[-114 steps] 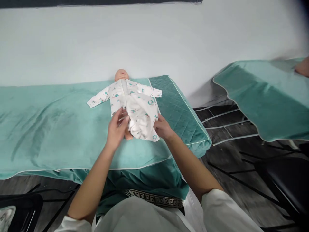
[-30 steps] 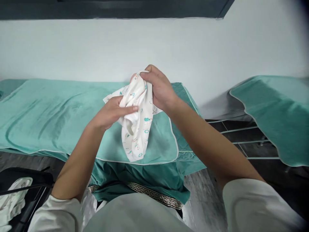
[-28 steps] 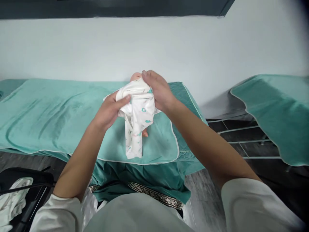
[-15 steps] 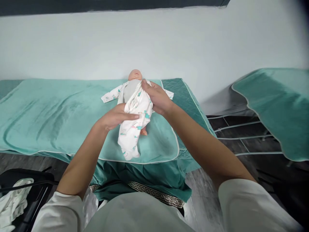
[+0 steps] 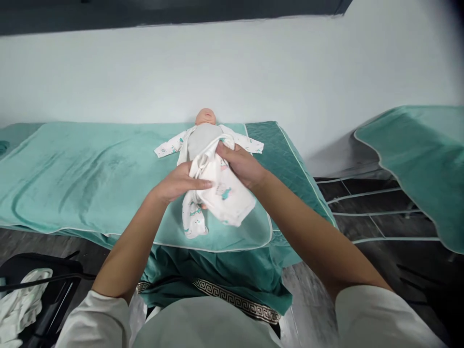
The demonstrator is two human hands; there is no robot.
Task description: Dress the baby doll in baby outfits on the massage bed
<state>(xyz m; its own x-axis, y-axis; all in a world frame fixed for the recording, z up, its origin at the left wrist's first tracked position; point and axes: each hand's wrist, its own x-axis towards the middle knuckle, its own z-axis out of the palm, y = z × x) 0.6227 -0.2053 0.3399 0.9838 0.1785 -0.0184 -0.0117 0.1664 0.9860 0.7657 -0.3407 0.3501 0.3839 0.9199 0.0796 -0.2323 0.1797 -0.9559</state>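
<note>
A baby doll lies on its back with its head toward the wall, wearing a white patterned top with both sleeves spread out. Over its lower body I hold a pair of white baby pants with green prints. My left hand grips the left side of the pants, thumb laid across the cloth. At the waistband, my right hand pinches the fabric between thumb and fingers. One pant leg hangs toward the left, the other spreads right. The doll's legs are mostly hidden behind the cloth.
Green velvet covers the bed, which stands against a white wall. At lower left, a black chair carries white cloth. Another bed with a green cover and metal bars stands at the right.
My right hand has come down and slightly right with the waistband. One pant leg has swung out to the right, so the two legs now hang apart. The doll's chest is more exposed.
</note>
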